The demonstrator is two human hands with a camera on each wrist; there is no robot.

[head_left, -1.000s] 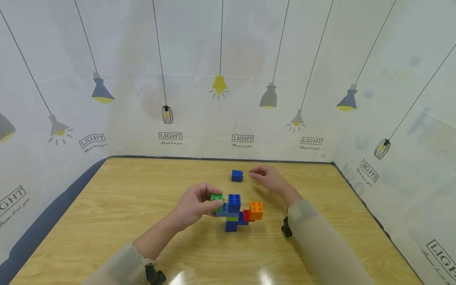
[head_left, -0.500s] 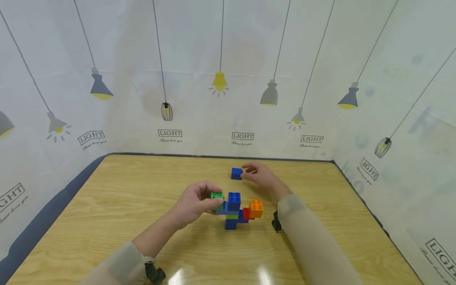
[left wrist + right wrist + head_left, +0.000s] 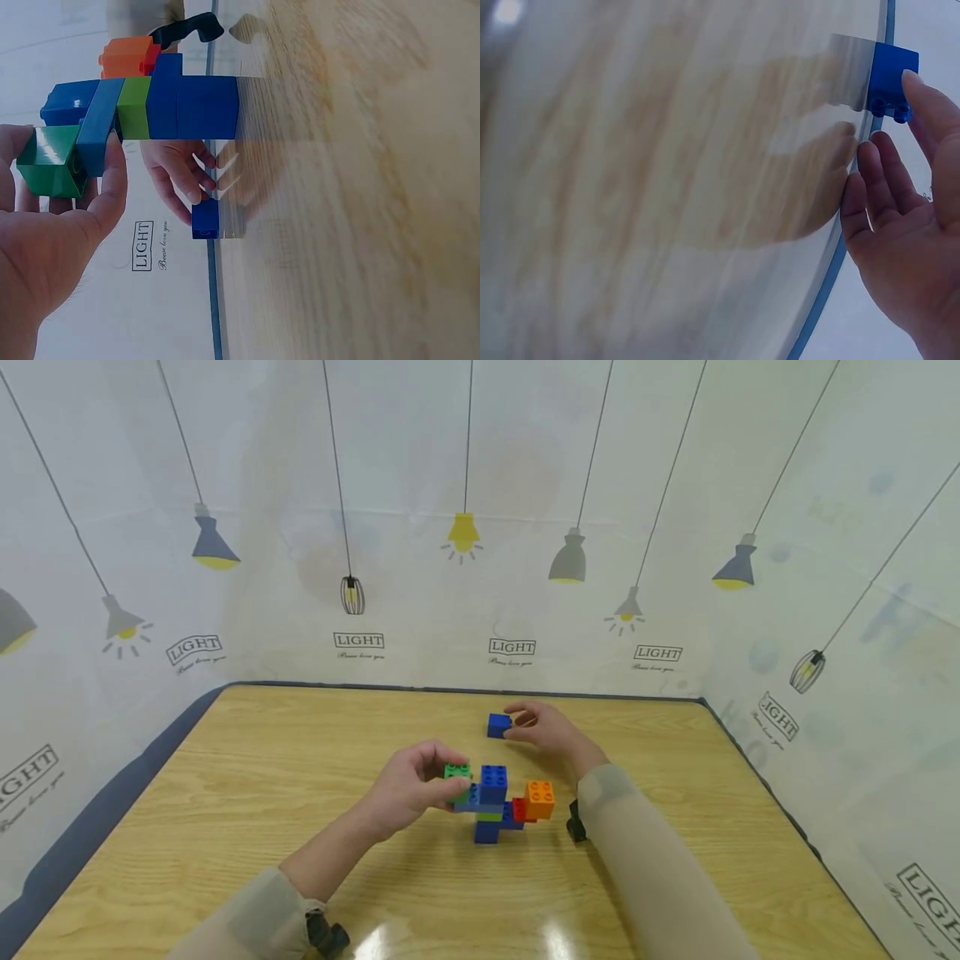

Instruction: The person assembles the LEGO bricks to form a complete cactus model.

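Observation:
On the table [image 3: 300,877] stands a model of interlocking toy bricks: a dark blue base brick [image 3: 487,832], lime and lighter blue layers, a blue brick [image 3: 492,784] on top, and red and orange bricks out to the right. My left hand [image 3: 401,789] pinches the green brick [image 3: 56,157] at the model's left end between thumb and fingers. Behind the model a loose blue brick [image 3: 498,725] lies on its side, studs to the right. My right hand [image 3: 551,729] reaches it from that side, thumb and a finger pinching its studded end; the other fingers curve loosely [image 3: 881,176].
A dark edge strip [image 3: 360,687] borders the back of the table. Beyond it rises a pale cloth wall [image 3: 420,610] printed with lamps. Black straps with small devices [image 3: 326,935] sit at both wrists.
My right hand has moved left, from beside the loose blue brick to its studded end, and its fingers have come round it. The left hand and the model have stayed in place.

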